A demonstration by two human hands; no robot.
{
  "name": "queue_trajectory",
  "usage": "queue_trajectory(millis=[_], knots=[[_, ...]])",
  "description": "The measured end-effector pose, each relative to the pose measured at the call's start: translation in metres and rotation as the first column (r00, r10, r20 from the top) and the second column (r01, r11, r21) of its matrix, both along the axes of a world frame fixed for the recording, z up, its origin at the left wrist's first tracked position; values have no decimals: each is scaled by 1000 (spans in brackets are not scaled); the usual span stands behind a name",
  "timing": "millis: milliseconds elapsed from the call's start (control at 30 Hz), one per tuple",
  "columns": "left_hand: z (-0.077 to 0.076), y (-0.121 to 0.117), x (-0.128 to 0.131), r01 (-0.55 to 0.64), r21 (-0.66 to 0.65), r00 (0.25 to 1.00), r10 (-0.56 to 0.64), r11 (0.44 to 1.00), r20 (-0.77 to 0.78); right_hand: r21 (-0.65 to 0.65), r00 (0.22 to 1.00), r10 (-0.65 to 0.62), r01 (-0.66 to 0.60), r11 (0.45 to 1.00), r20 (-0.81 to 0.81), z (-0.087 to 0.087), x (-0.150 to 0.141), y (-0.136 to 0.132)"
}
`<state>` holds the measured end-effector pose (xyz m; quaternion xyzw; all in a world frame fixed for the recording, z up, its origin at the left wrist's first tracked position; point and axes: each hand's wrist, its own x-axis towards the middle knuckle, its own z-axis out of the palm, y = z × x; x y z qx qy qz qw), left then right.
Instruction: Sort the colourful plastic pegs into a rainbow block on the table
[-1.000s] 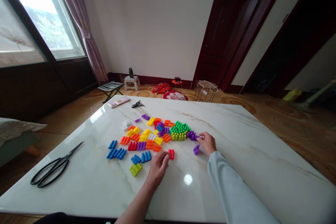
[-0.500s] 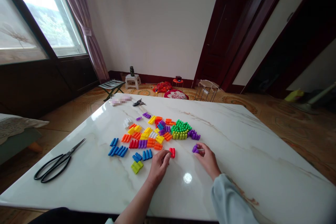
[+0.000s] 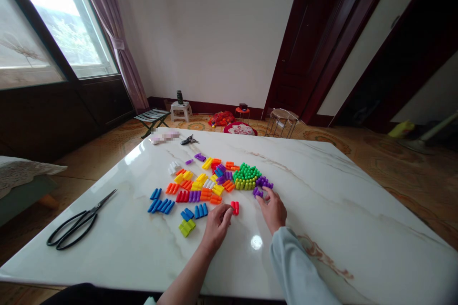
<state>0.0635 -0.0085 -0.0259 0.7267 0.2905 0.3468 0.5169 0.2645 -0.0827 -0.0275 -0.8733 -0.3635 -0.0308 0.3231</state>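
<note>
In the head view, your right hand (image 3: 274,209) has its thumb and fingertips at a small, knobbly purple plastic cluster (image 3: 257,193), just beside upright yellow-green round-topped plastic pieces (image 3: 245,184); whether you grip it, I cannot tell. Your left hand (image 3: 216,226), fingers curled, is beside joined red plastic tubes (image 3: 235,208) on the glossy white marble-patterned table (image 3: 358,209); its grasp is unclear.

Pale wall (image 3: 200,33) above patterned floor (image 3: 375,162); bright daylight through left-hand window (image 3: 59,19), beside tied purple curtain (image 3: 107,19); dark red door (image 3: 300,62) at right.
</note>
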Motion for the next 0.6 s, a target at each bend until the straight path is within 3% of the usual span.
queue_trajectory(millis=[100,333,433,600], knots=[[0,0,0,-2,3,1000,2,1000,-2,-12,1000,24,-24,1000,21,3,1,2],[-1,0,0,-2,-10,1000,2,1000,-4,-123,996,-84,87,989,26,5,-12,-14],[0,0,0,-4,-9,1000,4,1000,-16,-81,992,-118,121,989,38,1,-13,-22],[0,0,0,2,-4,1000,-2,1000,5,16,1000,17,-17,1000,10,-4,-5,-19]])
